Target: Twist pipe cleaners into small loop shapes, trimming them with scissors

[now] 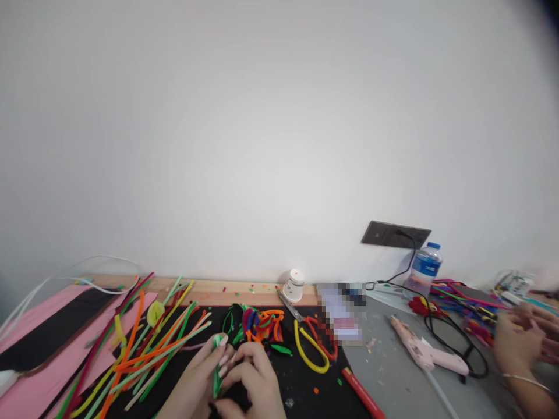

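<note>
Green strip (216,372) between both hands' fingers (223,370).

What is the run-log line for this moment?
left hand: holds green piece | right hand: fingers beside it | ahead: scissors, white container | right side: pink glue gun

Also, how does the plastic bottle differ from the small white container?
The bottle is clear with a blue cap and label, while the container is white with dark writing. The bottle is taller than the container. Both stand close to the wall, and neither is being held.
</note>
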Available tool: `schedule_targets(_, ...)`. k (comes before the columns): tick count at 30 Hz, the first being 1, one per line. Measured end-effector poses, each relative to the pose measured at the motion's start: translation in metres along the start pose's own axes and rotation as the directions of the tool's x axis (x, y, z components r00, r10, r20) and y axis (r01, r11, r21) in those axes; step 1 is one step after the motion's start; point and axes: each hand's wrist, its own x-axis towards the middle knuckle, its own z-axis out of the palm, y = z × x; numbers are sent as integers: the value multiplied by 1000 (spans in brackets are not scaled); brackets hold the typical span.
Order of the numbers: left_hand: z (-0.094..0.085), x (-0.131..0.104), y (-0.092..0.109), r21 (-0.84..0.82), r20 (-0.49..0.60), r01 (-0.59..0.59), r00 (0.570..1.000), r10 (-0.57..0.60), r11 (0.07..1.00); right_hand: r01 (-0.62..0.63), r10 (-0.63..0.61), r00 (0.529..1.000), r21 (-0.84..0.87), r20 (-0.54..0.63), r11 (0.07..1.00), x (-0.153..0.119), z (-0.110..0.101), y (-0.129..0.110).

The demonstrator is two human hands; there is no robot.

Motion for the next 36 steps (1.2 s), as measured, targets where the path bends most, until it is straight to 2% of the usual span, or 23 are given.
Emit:
schedule_targets(5, -2, 4, -2, -26, 44, 3, 999, -2, 1000, -148, 145, 986, -42, -79, 988, 3, -11, -3)
schedule_targets(9, -4, 9, -5, -24, 28, -16, 999, 16, 1000, -252, 243, 964, -87, -109, 964, 2, -15, 0)
schedule_targets(11, -4, 10, -4, -30, 0, -33, 999, 33, 999, -314, 309, 948, -79, -71, 946, 2, -14, 3)
schedule_targets(15, 1, 8, 0, -48, -106, -49, 993, 44, 998, -410, 415, 906, -73, 79, 909, 0, -6, 9)
schedule_targets(19, 3, 6, 1, -49, -166, -28, 986, 19, 998, -381, 393, 916, -126, 82, 916, -2, -1, 10)
schedule_targets(28, -3, 8, -3, -48, -134, -60, 990, 53, 997, -331, 347, 937, -205, 47, 921, -4, -4, 12)
schedule_targets(32, -2, 8, -2, -47, -139, -22, 990, 16, 999, -245, 271, 960, -247, 75, 937, -5, -7, 13)
schedule_targets(36, -10, 11, -6, -43, -114, -11, 993, 6, 999, -168, 197, 974, -229, 109, 959, -5, -8, 12)
